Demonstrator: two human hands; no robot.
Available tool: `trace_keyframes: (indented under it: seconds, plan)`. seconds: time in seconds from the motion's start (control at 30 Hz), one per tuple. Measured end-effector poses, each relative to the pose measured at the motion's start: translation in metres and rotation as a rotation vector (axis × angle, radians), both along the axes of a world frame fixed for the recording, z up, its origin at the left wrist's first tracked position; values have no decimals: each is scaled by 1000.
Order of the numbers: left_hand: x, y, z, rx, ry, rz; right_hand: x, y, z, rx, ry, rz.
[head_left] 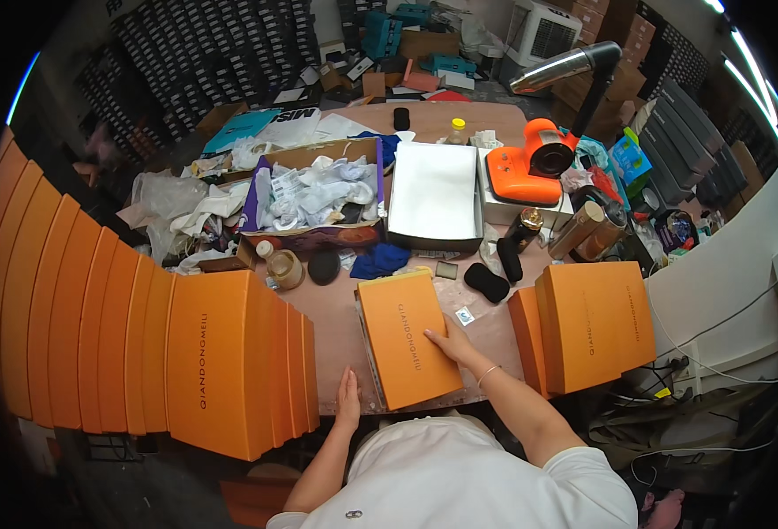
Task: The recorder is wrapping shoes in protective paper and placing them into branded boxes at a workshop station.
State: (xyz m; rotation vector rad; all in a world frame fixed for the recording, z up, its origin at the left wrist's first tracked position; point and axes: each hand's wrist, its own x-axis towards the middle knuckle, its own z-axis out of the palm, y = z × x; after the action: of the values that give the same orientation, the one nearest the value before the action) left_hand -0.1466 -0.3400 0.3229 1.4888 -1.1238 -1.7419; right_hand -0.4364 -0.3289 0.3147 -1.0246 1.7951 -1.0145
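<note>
An orange cardboard box with dark lettering lies slightly tilted on the table in front of me. My right hand grips its right edge, thumb over the lid, the other fingers partly hidden at the side. Left of the box, my left hand is held upright with fingers stretched out, apart from the box and empty. A row of matching orange boxes stands at the left, and more orange boxes stand at the right.
Beyond the box are a purple-edged carton of crumpled white paper, a white box lid, and an orange blower with a metal nozzle. A glue jar, black sponges and a blue cloth lie nearer.
</note>
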Motion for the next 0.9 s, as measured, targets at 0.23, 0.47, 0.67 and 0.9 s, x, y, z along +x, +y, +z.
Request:
trace_keyframes:
  seconds: [0.23, 0.47, 0.67, 0.9]
  plan:
    - [-10, -47, -30, -8, -150, -224, 40, 8, 25, 221, 180, 1]
    - [3, -63, -43, 384, 307, -224, 65, 32, 13, 101, 50, -101]
    - [-18, 5, 24, 354, 696, -308, 90, 106, 95, -211, 150, -100]
    - [-198, 52, 160, 101, 798, -623, -77, 209, 225, -457, 248, -382]
